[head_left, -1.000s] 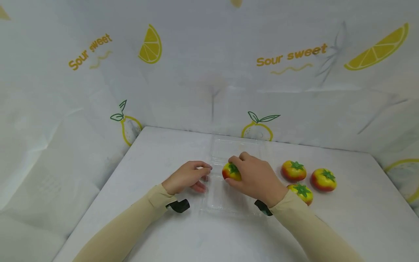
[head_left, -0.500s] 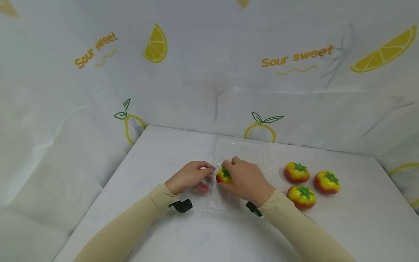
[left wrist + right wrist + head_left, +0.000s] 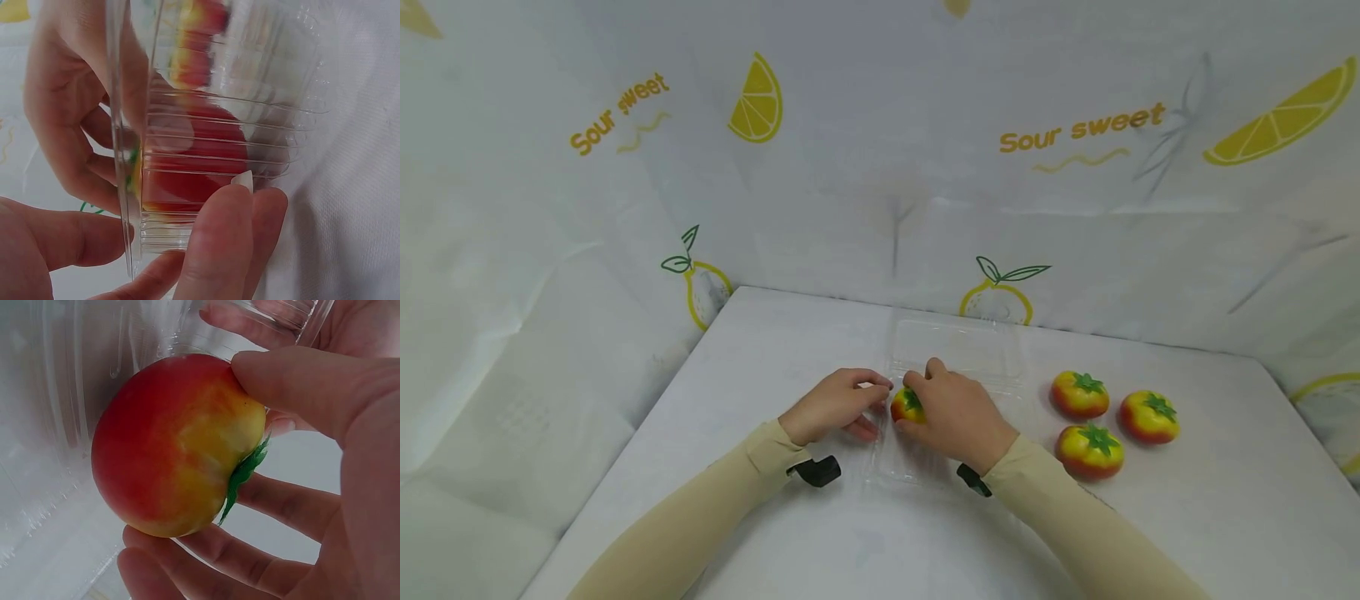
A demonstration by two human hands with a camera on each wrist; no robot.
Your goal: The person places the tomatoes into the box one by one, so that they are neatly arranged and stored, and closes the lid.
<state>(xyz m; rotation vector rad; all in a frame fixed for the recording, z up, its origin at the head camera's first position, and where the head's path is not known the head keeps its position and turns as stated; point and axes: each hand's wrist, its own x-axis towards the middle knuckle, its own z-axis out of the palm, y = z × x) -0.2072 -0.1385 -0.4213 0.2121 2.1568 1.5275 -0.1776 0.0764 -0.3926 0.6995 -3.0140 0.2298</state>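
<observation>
My forearms in beige sleeves (image 3: 707, 512) reach in from the near edge, a black piece (image 3: 820, 472) under my left wrist. My left hand (image 3: 835, 406) sits with bent fingers at the rim and ribbed outer wall of the clear container (image 3: 910, 468); whether its grip pinches the plastic I cannot tell. My right hand (image 3: 961, 417), knuckles up, has a red-and-yellow fruit (image 3: 907, 407) in its grip, thumb and fingers spread round its sides. That fruit is inside the container, close to the left wall; whether it touches the floor I cannot see.

Compared with a second ago, my right hand has carried it leftward, nearer my left fingers, and my sleeve now uncovers the nearest loose fruit (image 3: 1090, 452).

That one and two more fruits (image 3: 1150, 417) stand right of the container on the white tabletop (image 3: 865, 550). Beyond my hands lies the opened lid (image 3: 951, 346), then the lemon-printed backdrop (image 3: 850, 167).
</observation>
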